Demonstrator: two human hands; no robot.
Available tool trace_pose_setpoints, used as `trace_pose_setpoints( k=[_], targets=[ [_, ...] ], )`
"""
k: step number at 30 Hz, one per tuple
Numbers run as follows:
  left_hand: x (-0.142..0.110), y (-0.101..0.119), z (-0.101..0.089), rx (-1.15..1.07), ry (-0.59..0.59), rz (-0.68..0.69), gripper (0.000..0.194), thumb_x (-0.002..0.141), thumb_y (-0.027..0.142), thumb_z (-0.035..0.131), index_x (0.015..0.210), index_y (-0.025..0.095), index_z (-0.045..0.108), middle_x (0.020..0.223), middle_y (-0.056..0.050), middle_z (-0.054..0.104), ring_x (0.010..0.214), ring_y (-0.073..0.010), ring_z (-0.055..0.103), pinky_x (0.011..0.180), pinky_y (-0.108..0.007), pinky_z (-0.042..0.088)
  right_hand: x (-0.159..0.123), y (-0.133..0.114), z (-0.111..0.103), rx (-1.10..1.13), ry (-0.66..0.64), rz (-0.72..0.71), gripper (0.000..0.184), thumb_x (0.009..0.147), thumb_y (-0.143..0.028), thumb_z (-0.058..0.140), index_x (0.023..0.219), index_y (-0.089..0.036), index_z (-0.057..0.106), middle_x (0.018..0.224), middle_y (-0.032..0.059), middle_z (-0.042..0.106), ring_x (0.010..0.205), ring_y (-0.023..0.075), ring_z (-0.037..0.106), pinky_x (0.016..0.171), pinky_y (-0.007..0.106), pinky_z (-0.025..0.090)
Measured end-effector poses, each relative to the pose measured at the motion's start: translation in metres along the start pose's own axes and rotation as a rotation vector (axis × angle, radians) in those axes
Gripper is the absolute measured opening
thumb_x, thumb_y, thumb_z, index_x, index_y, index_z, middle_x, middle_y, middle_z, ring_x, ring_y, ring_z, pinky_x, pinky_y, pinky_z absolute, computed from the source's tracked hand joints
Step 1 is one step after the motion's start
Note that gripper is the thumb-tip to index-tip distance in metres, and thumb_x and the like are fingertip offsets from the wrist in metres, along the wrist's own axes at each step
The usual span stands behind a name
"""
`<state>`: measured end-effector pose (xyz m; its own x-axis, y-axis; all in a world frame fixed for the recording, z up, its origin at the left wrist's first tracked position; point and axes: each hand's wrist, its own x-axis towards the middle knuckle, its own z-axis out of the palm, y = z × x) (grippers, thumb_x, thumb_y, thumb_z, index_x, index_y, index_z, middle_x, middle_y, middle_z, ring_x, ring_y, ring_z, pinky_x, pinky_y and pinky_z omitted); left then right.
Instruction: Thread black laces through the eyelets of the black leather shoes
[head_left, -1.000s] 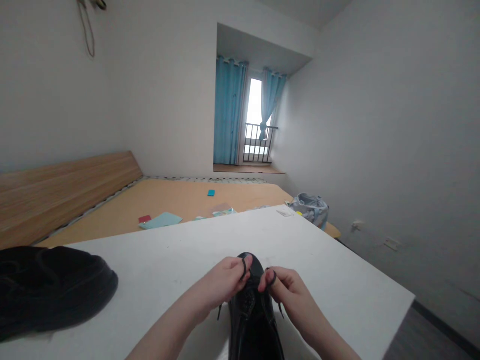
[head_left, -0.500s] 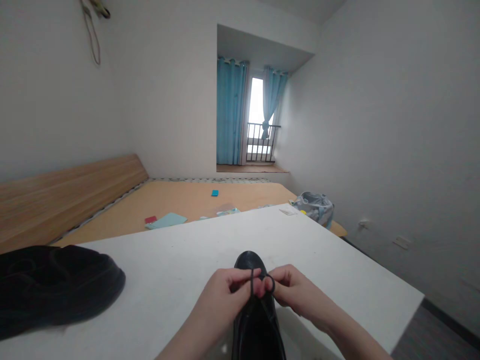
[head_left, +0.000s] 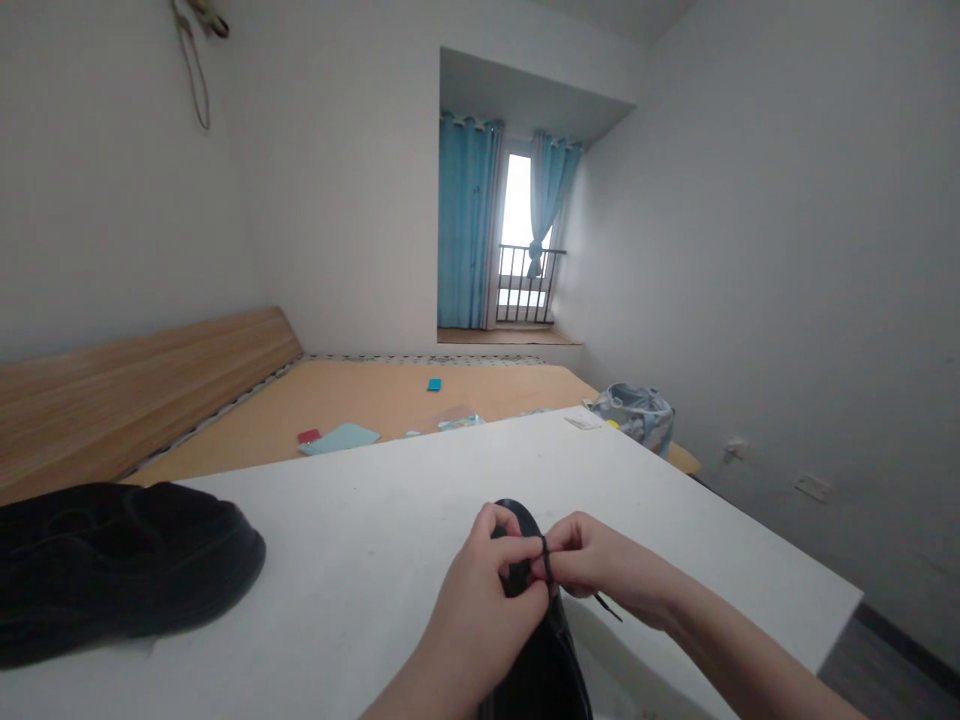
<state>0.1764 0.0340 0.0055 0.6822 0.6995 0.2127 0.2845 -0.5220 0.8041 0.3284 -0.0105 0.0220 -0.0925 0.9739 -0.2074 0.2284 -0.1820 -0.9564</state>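
A black leather shoe (head_left: 541, 672) stands on the white table (head_left: 360, 500), its toe pointing away from me. Its black lace (head_left: 546, 562) runs up between my left hand (head_left: 487, 585) and my right hand (head_left: 592, 562). Both hands pinch the lace just above the shoe's front, and their fingertips nearly meet. My left hand hides most of the lacing, and a loose lace end (head_left: 609, 607) sticks out below my right hand. Another black shoe (head_left: 120, 560) lies on its side at the table's left.
Beyond the table's far edge lies a pale wooden bed base (head_left: 420, 395) with a headboard (head_left: 142, 385) and scattered cards. A patterned bag (head_left: 637, 415) sits at its right corner. Past the table's right edge is a dark floor (head_left: 892, 680).
My hands have drawn closer together and shifted right over the shoe, and the lace loops are pulled in between them. The view has turned slightly, so the room sits a little further right.
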Motion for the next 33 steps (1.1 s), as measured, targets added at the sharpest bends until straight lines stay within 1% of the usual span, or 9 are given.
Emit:
trace_pose_setpoints(
  k=[5,10,13,16,20,25,28,30,33],
  targets=[
    [-0.004,0.003,-0.005,0.243,-0.020,0.066,0.007,0.070,0.018,0.050,0.075,0.023,0.051,0.073,0.002,0.057,0.064,-0.0143,0.049,0.054,-0.027,0.026,-0.003,-0.002,0.001,-0.038,0.000,-0.010,0.016,0.067,-0.024,0.064,0.057,-0.012,0.061,0.048,-0.0055,0.043,0.048,0.0064,0.028,0.047,0.023,0.016],
    [-0.008,0.006,-0.008,0.365,-0.060,0.142,0.011,0.071,0.025,0.051,0.082,0.025,0.052,0.075,0.001,0.061,0.065,-0.0165,0.052,0.055,-0.028,0.023,-0.005,-0.003,0.006,-0.094,0.013,-0.057,0.013,0.068,-0.013,0.053,0.062,-0.012,0.065,0.053,-0.0037,0.049,0.052,0.0080,0.037,0.050,0.023,0.026],
    [-0.006,0.005,-0.010,0.392,-0.051,0.111,0.005,0.071,0.027,0.050,0.074,0.023,0.051,0.070,0.001,0.059,0.061,-0.0155,0.049,0.054,-0.028,0.020,-0.004,-0.003,0.005,-0.104,0.017,-0.051,0.011,0.070,-0.018,0.057,0.061,-0.013,0.061,0.052,-0.0038,0.051,0.051,0.0081,0.039,0.050,0.022,0.027],
    [0.001,-0.004,-0.010,0.323,-0.052,0.020,0.016,0.070,0.029,0.049,0.059,0.020,0.042,0.056,0.002,0.047,0.053,-0.0127,0.040,0.051,-0.027,0.018,-0.006,0.000,0.003,-0.117,0.047,-0.092,0.017,0.076,-0.028,0.058,0.065,-0.016,0.053,0.053,-0.0038,0.051,0.052,0.0099,0.044,0.051,0.022,0.030],
    [0.014,-0.028,-0.009,0.041,-0.062,-0.130,0.031,0.079,0.037,0.036,0.053,0.020,0.032,0.053,0.003,0.031,0.053,-0.0119,0.034,0.051,-0.026,0.021,-0.017,0.013,0.005,-0.609,0.267,-0.312,0.014,0.084,-0.023,0.049,0.070,-0.020,0.045,0.064,-0.0011,0.054,0.059,0.0135,0.048,0.054,0.024,0.034],
    [0.019,-0.045,-0.014,0.027,-0.114,-0.232,0.036,0.078,0.042,0.037,0.050,0.020,0.027,0.050,0.004,0.022,0.048,-0.0108,0.027,0.049,-0.027,0.018,-0.038,0.034,0.010,-1.343,0.431,-0.621,0.014,0.083,-0.010,0.045,0.075,-0.020,0.051,0.066,0.0028,0.061,0.058,0.0178,0.056,0.052,0.029,0.039],
    [0.017,-0.043,-0.021,0.100,-0.148,-0.232,0.036,0.077,0.040,0.038,0.049,0.020,0.026,0.048,0.004,0.022,0.046,-0.0109,0.027,0.048,-0.027,0.016,-0.046,0.039,0.007,-1.535,0.487,-0.775,0.020,0.084,-0.006,0.040,0.089,-0.016,0.056,0.082,0.0088,0.069,0.079,0.0246,0.066,0.062,0.033,0.048],
    [0.017,-0.041,-0.025,0.165,-0.174,-0.234,0.037,0.078,0.041,0.037,0.049,0.020,0.026,0.047,0.004,0.024,0.046,-0.0111,0.028,0.048,-0.027,0.017,-0.047,0.040,0.003,-1.596,0.497,-0.839,0.024,0.085,-0.004,0.037,0.097,-0.012,0.056,0.097,0.0118,0.070,0.101,0.0284,0.063,0.073,0.036,0.051],
    [0.018,-0.040,-0.028,0.210,-0.224,-0.270,0.040,0.080,0.044,0.034,0.049,0.020,0.030,0.046,0.004,0.031,0.045,-0.0114,0.034,0.047,-0.026,0.021,-0.045,0.044,-0.003,-1.638,0.500,-0.889,0.025,0.086,-0.003,0.036,0.095,-0.013,0.056,0.100,0.0120,0.070,0.103,0.0278,0.063,0.080,0.038,0.051]
  ],
)
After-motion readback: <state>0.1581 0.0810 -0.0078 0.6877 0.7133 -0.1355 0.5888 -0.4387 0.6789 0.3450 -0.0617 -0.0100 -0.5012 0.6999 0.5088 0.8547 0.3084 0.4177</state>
